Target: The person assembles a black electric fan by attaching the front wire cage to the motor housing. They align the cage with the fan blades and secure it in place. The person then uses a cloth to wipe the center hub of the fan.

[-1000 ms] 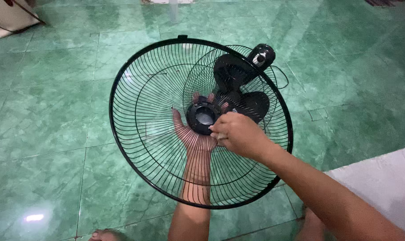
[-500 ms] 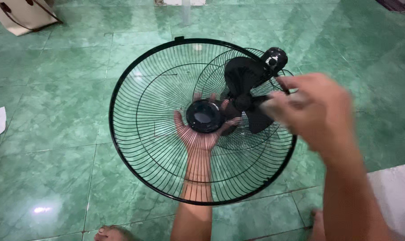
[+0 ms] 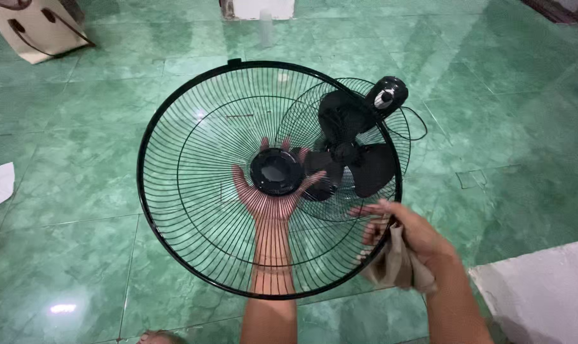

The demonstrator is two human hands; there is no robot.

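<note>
Palm-up, left hand (image 3: 271,191) splayed behind fan guard (image 3: 193,191) — right hand (image 3: 407,236) grip clenched on cloth (image 3: 397,267)

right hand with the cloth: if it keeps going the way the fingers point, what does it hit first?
Likely the wire fan guard: the right hand points left, fingertips already at its lower right rim. Depth unclear.

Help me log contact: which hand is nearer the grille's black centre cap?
Left. The left hand is spread behind the centre cap; the right hand, holding a cloth, is at the grille's lower right rim.
</note>
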